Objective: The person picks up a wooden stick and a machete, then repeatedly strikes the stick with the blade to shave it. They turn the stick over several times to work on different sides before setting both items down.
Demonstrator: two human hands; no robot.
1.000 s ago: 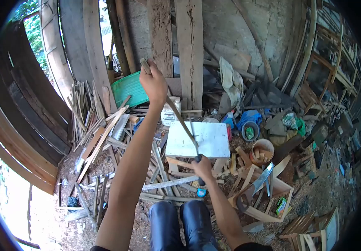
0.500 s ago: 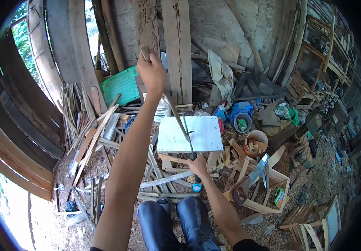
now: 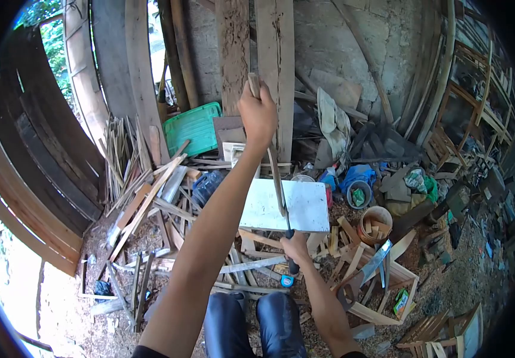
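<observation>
My left hand [image 3: 258,116] is raised in front of me, closed around the upper part of a long wooden stick [image 3: 277,179]. The stick slants down over a white-topped stool [image 3: 308,206], its lower end above the stool's top. Near the stool's front edge, my right hand [image 3: 296,246] grips the black handle of a tool [image 3: 294,267]. Its thin dark metal shaft or blade points up and meets the lower end of the stick; whether it is a knife or a chisel I cannot tell. A blue tape measure [image 3: 287,280] lies below my right hand.
A handsaw [image 3: 377,264] rests across a wooden frame [image 3: 380,315] at right. Behind it stands a bucket [image 3: 375,216] of wood pieces. Scrap sticks [image 3: 144,209] pile up at left, near a green plastic crate [image 3: 193,130]. Boards lean against the back wall.
The camera view has shifted, so the scene sits further right and lower. The stick is now more upright, and its lower end has come down closer to my right hand. Both hands keep their grip.
</observation>
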